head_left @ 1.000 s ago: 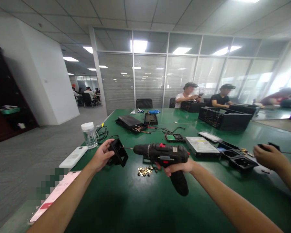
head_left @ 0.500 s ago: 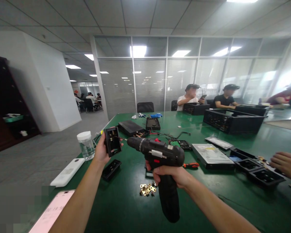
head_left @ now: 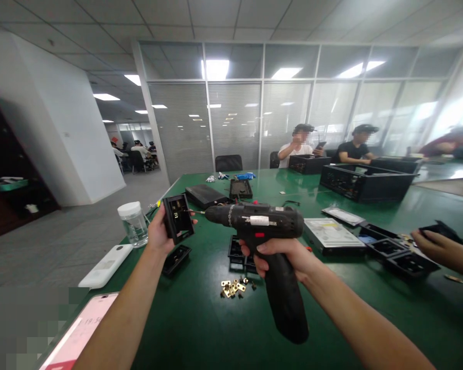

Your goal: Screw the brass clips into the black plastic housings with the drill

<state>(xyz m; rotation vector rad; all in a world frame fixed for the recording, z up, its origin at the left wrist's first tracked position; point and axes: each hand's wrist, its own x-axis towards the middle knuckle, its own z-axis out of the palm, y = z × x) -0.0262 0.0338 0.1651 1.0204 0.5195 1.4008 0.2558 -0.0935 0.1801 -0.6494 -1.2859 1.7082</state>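
Observation:
My left hand [head_left: 161, 230] is closed round a black plastic housing [head_left: 178, 218] with brass parts inside, its open side turned to the right. In my right hand [head_left: 280, 254] is a black cordless drill [head_left: 262, 223], gripped by the handle and pointing left. The thin bit reaches the housing's opening; whether it touches a screw inside I cannot tell. Below the drill, brass plates and dark screws [head_left: 233, 289] lie in a small pile on the green table [head_left: 200, 318]. Another black housing [head_left: 176, 259] lies under my left hand, and more black housings [head_left: 237, 251] are partly hidden behind the drill.
A lidded clear jar [head_left: 133, 224], a white device [head_left: 106, 266] and a phone [head_left: 81, 329] line the left edge. A hard drive [head_left: 332, 234] and black frames [head_left: 409, 262] lie right, near another person's hand [head_left: 435, 246]. Large black cases [head_left: 364, 182] stand farther back, with people behind.
The drill has moved slightly right and up, and its bit sits nearer the housing's right edge. The other person's hand at right now holds a black part.

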